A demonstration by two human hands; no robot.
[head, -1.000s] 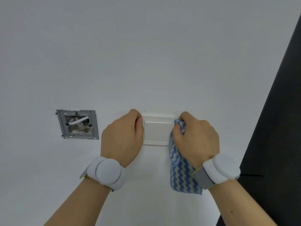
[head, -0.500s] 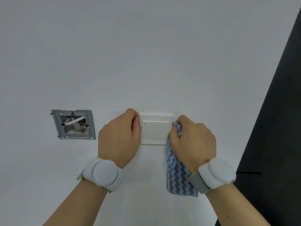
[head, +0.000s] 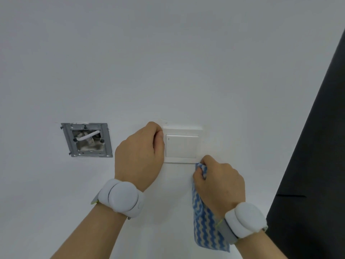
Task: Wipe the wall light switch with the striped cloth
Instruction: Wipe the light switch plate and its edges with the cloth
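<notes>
Switch (head: 182, 146): white rocker plate sitting flush on the wall, at mid-height of the view, a little right of centre.
Wall (head: 168, 62): plain white painted surface filling most of the view; a faint scuff is showing just above the switch's upper left corner.
Open box (head: 87, 140): bare metal mounting frame sitting in the wall well left of the switch, with a white cable curving across its cavity.
Dark panel (head: 317, 146): black surface running down the right edge of the view, slanting toward the lower middle.
Left hand (head: 139, 156): curling loosely against the wall, fingertips touching the switch plate's left edge; it is gripping nothing.
Right hand (head: 218, 184): closing around the striped cloth (head: 207, 227), knuckles sitting just below the plate's lower right corner.
Cloth position: a bunched blue tip is pressing at that lower right corner, while the rest, in blue and beige wavy stripes, is hanging down beneath the wrist.
Wristbands: a white rounded device is sitting on each wrist.
</notes>
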